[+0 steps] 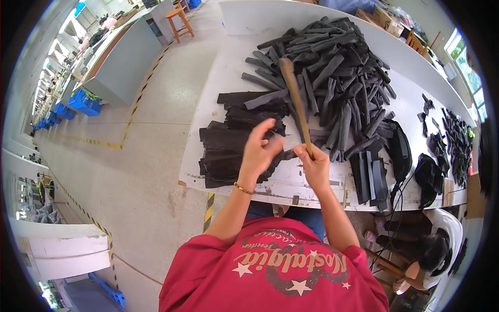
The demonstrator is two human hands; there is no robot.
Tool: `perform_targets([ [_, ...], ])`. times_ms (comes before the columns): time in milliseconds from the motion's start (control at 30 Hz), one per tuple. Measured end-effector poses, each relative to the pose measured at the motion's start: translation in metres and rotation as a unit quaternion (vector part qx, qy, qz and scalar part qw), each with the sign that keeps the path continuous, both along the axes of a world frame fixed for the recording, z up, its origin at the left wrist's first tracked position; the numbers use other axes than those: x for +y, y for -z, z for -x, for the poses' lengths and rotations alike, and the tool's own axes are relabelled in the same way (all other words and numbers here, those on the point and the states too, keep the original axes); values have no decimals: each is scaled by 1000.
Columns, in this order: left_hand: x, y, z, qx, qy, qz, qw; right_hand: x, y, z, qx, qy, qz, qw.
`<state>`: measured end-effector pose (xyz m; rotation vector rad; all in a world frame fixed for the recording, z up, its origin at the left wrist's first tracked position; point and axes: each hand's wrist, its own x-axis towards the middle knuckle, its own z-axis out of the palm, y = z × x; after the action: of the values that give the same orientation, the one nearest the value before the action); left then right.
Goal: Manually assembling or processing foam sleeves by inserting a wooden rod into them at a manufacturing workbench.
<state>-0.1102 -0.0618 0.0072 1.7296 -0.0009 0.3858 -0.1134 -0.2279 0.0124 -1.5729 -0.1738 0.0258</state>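
Observation:
A long wooden stick (295, 96) rises from my right hand (315, 169), whose fingers are wrapped round its lower end. A narrow dark strip of fabric (285, 156) reaches toward that hand's fingertips; whether they pinch it is unclear. My left hand (258, 152) is raised over flat stacks of black fabric pieces (223, 140), its fingers apart and slightly blurred, with nothing visible in it. Beyond the stick lies a large heap of dark grey fabric tubes (332, 67) on the white table (218, 78).
Folded dark pieces (369, 174) and black bundles (399, 151) lie to the right. Cables (397, 200) hang over the table's front edge. Another person (442, 244) sits at lower right. Left are a taped floor (156, 114), blue crates (86, 102) and an orange stool (179, 23).

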Motion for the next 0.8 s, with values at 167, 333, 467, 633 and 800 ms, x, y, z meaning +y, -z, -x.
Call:
perform_targets([
  [167, -36, 9, 13, 157, 281, 135, 937, -8, -20, -23, -151, 13, 145, 978],
  [333, -82, 22, 60, 203, 289, 185, 917, -22, -38, -62, -175, 194, 86, 961],
  [467, -81, 47, 101, 175, 437, 0, 882, -47, -62, -88, -51, 237, -12, 970],
  [633, -58, -28, 49, -84, -40, 139, 986, -47, -54, -62, -123, 75, 137, 980],
  [800, -52, -20, 2, -71, 92, 89, 989, -24, -58, -30, 44, 1, -35, 998],
])
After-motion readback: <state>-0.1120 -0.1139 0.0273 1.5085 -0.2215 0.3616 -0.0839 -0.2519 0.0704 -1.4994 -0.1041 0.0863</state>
